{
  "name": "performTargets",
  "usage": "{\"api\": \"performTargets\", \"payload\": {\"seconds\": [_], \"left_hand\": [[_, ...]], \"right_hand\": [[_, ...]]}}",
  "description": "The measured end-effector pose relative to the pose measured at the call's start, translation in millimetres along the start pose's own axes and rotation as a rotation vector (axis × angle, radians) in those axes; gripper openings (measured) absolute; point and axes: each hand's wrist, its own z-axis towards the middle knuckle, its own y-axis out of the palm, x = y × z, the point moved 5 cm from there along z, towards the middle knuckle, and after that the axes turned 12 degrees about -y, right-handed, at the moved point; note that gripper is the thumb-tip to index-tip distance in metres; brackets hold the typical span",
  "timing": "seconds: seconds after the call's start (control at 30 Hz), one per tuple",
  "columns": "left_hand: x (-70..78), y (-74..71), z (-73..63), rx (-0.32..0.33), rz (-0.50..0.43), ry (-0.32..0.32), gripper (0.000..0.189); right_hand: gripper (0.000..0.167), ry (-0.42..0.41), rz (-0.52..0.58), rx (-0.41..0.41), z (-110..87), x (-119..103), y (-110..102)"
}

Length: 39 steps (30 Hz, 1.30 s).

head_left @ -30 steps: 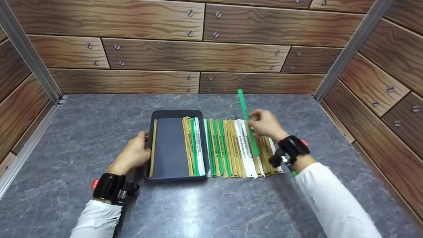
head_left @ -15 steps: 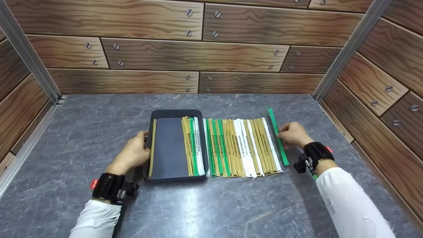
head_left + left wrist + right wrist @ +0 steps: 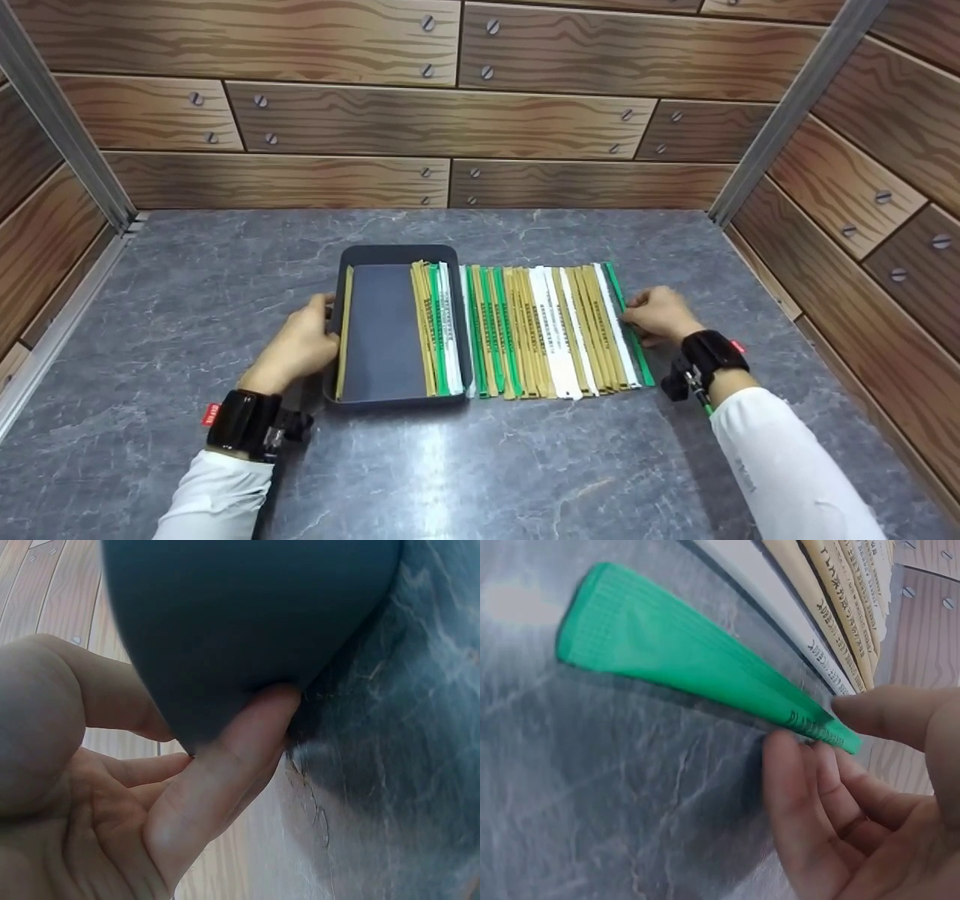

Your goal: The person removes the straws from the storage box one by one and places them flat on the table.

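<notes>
A dark grey tray stands on the table, and my left hand grips its left edge. In the left wrist view the thumb lies on the tray's outer wall. At the right end of a row of paper-wrapped straws, my right hand pinches a green wrapped straw between thumb and fingers. That green straw lies beside a white wrapped straw in the right wrist view, with a narrow gap between them. Printed lettering shows on the wrappers.
Inside the tray, several brown, green and white wrapped straws lie along the right wall, and a brown one along the left. The row outside starts against the tray's right side. Wood-patterned panels enclose the grey marbled table.
My right hand has carried the green straw from above the row rightward and down to the row's right end, turning it parallel to the others. The left hand stays on the tray.
</notes>
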Motion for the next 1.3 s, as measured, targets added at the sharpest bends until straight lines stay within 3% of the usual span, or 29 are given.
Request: {"api": "performTargets", "payload": {"seconds": [0.13, 1.03, 1.17, 1.3], "left_hand": [[0.4, -1.0, -0.3, 0.001, 0.007, -0.002, 0.064], [-2.3, -2.7, -1.0, 0.002, 0.0, -0.003, 0.065], [-0.9, -1.6, 0.0, -0.007, -0.008, 0.002, 0.066], [0.3, -0.5, 0.2, -0.005, -0.008, 0.005, 0.065]], "right_hand": [[0.039, -0.015, -0.016, 0.028, 2.3, -3.1, 1.5], [0.041, -0.033, -0.018, 0.02, 3.7, -13.3, 5.6], [0.045, -0.105, -0.135, 0.102, 3.4, -29.9, -2.2], [0.046, -0.216, -0.156, 0.188, 6.3, -67.5, 0.6]]}}
